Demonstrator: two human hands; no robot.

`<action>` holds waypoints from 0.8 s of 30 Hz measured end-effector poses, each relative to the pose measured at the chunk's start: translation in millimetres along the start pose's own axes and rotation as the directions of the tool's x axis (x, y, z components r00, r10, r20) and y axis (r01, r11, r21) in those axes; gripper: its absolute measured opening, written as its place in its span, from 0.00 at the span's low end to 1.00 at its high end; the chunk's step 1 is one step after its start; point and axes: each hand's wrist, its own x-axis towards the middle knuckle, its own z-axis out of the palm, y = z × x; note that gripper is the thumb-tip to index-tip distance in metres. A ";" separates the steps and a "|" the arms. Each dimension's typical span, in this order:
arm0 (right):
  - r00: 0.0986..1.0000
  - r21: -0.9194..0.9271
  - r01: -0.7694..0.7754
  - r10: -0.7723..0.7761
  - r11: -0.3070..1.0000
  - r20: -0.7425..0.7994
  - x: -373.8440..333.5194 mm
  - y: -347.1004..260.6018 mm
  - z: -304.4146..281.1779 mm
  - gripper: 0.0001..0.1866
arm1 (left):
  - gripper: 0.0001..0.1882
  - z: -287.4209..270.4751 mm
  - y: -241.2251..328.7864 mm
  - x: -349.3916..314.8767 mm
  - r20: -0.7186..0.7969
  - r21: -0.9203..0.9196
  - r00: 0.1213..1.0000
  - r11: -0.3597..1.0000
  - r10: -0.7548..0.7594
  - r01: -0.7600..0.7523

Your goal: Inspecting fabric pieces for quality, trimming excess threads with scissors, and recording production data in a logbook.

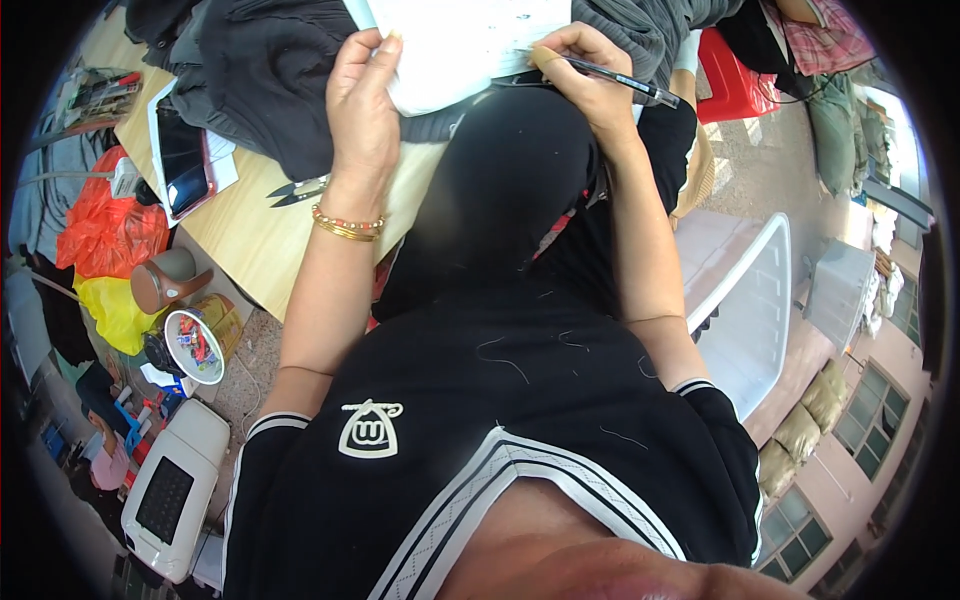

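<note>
At the top of the view, white paper (450, 60) with a few faint marks lies over dark grey ribbed cloth (270, 80). My left hand (365, 105) pinches the paper's left edge between thumb and fingers. On the paper's right side my right hand (590, 85) is closed around a dark pen (635, 84), whose outer end points away to the right. The pen's writing tip is hidden by the fingers. Beside my left wrist, dark-bladed thread snips (297, 190) lie on the light wooden table (235, 235).
A phone (185, 155) rests on papers at the table's left. Beyond the edge are a red plastic bag (110, 225), a brown cup (165, 280) and a white tub (210, 365) of small wrapped items. To my right stand a clear plastic bin (765, 320) and a red stool (735, 85).
</note>
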 end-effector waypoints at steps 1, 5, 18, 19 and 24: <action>1.000 -0.005 -0.004 0.004 1.000 -0.002 0.2 0.6 0.9 0.04 | 0.08 -1.6 0.7 0.0 -0.010 0.008 1.000 1.000 -0.007 0.007; 1.000 -0.043 0.005 -0.006 0.999 -0.016 0.3 1.5 0.0 0.04 | 0.08 -1.7 -1.3 0.7 -0.010 0.008 1.000 1.000 -0.017 0.017; 1.000 -0.104 -0.019 0.018 0.994 -0.008 -0.7 -2.7 0.5 0.06 | 0.10 -2.7 -0.8 -1.9 0.026 0.015 0.999 1.000 -0.023 0.023; 1.000 -0.103 -0.019 0.018 0.994 -0.009 -0.5 -3.5 0.5 0.06 | 0.10 -3.0 -0.8 -1.6 0.024 0.020 0.999 1.000 -0.022 0.022; 1.000 -0.146 -0.028 0.029 0.989 0.004 -0.6 -3.3 1.6 0.04 | 0.09 -2.3 -1.9 -1.1 0.005 0.014 1.000 1.000 -0.025 0.025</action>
